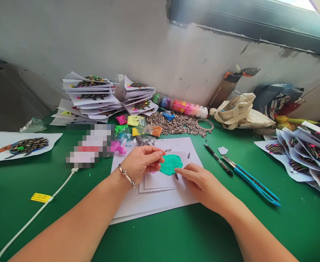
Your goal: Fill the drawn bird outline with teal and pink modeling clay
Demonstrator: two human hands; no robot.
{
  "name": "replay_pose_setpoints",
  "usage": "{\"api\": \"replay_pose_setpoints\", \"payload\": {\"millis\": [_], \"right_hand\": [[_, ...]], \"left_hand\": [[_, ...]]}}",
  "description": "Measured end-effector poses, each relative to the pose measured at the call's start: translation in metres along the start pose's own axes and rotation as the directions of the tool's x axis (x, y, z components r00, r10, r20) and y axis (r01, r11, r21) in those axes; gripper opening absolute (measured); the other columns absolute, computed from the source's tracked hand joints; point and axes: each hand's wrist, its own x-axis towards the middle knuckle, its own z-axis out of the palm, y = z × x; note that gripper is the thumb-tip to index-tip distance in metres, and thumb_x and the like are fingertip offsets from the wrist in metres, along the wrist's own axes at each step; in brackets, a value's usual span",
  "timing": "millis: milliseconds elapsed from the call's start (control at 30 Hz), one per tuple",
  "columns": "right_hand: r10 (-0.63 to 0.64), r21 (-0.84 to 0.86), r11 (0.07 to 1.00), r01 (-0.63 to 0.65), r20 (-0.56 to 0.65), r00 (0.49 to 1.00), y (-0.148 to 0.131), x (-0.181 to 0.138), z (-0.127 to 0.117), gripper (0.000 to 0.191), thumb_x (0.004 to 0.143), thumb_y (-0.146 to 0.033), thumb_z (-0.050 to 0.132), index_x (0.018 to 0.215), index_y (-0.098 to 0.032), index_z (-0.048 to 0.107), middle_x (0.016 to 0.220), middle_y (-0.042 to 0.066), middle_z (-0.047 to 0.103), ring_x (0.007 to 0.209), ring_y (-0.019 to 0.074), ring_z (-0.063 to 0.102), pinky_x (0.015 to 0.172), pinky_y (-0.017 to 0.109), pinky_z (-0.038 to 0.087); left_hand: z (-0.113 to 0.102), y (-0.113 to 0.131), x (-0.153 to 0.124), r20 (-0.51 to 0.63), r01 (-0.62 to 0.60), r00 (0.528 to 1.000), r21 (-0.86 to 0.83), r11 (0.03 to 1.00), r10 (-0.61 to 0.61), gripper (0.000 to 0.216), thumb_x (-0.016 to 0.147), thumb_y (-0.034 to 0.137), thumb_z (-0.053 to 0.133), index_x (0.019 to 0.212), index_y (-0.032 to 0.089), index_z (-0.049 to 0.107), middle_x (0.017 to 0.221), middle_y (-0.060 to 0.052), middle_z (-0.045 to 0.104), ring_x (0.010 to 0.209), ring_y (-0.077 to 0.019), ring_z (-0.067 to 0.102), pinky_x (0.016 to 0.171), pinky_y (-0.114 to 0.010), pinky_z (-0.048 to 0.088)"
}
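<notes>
A flat, rounded patch of green clay (172,164) lies on a small white paper (157,184) with pencil lines just below the clay. My left hand (146,160) is at the clay's left edge, thumb and fingertips pinched together; whatever they hold is too small to make out. At the lower right rim of the clay, the stretched index finger of my right hand (196,178) touches or nearly touches the surface. A dark sunflower seed (176,176) sits right below that fingertip. Another seed (188,155) lies to the upper right on the larger white sheets (129,207).
Behind are a pile of sunflower seeds (170,123), bagged clay (136,120) and stacked seed pictures (94,100). On the right lie a pen (218,160), blue tweezers (254,182) and more pictures (301,153). A white cable (36,214) crosses the green table at left.
</notes>
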Motion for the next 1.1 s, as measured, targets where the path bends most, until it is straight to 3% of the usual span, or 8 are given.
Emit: {"api": "replay_pose_setpoints", "payload": {"millis": [233,400,600,800,1100], "right_hand": [[-0.004,-0.015,1.0,0.004,0.017,1.0,-0.0007,0.0002,-0.0007,0.038,0.087,-0.006,0.042,0.114,-0.023,0.064,0.094,0.008,0.055,0.082,0.0179,0.054,0.069,0.029,0.045],[0.002,0.062,0.998,-0.005,0.036,0.999,0.0007,-0.0033,-0.0047,0.047,0.086,-0.003,0.04,0.123,-0.027,0.057,0.101,0.007,0.056,0.085,0.0163,0.055,0.072,0.027,0.046],[-0.044,-0.029,0.999,0.046,0.07,0.997,-0.0016,-0.0025,-0.0053,0.041,0.086,-0.005,0.043,0.115,-0.027,0.063,0.096,0.008,0.056,0.086,0.0185,0.053,0.073,0.03,0.044],[-0.011,0.064,0.998,0.007,0.063,0.998,-0.0002,-0.004,-0.0076,0.043,0.088,-0.005,0.041,0.12,-0.027,0.059,0.101,0.007,0.057,0.089,0.0168,0.055,0.075,0.028,0.045],[-0.023,0.055,0.998,0.019,0.063,0.998,-0.0017,-0.0044,-0.0091,0.039,0.088,-0.005,0.042,0.113,-0.026,0.063,0.098,0.007,0.058,0.087,0.0173,0.055,0.073,0.027,0.045]], "left_hand": [[-0.0005,-0.0018,0.0005,0.008,-0.022,1.0,-0.006,1.0,0.022,0.035,0.057,0.036,0.083,0.077,0.012,0.068,0.062,-0.002,0.064,0.05,-0.0098,0.055,0.046,-0.021,0.042],[-0.0007,-0.0019,0.0007,0.001,-0.018,1.0,-0.006,1.0,0.018,0.033,0.059,0.034,0.082,0.078,0.012,0.069,0.062,-0.002,0.064,0.05,-0.0096,0.055,0.046,-0.021,0.042],[-0.0011,-0.003,0.0017,0.011,-0.019,1.0,-0.007,1.0,0.019,0.033,0.059,0.034,0.083,0.078,0.011,0.069,0.062,-0.002,0.064,0.05,-0.0093,0.055,0.046,-0.021,0.042],[-0.0013,-0.0034,0.002,0.001,-0.02,1.0,-0.015,1.0,0.02,0.037,0.056,0.036,0.084,0.078,0.011,0.068,0.061,-0.002,0.064,0.051,-0.0095,0.055,0.047,-0.021,0.043],[-0.001,-0.0037,0.0023,-0.003,-0.019,1.0,0.013,1.0,0.019,0.038,0.056,0.039,0.083,0.078,0.012,0.069,0.062,-0.002,0.064,0.051,-0.0098,0.056,0.048,-0.022,0.043]]}}
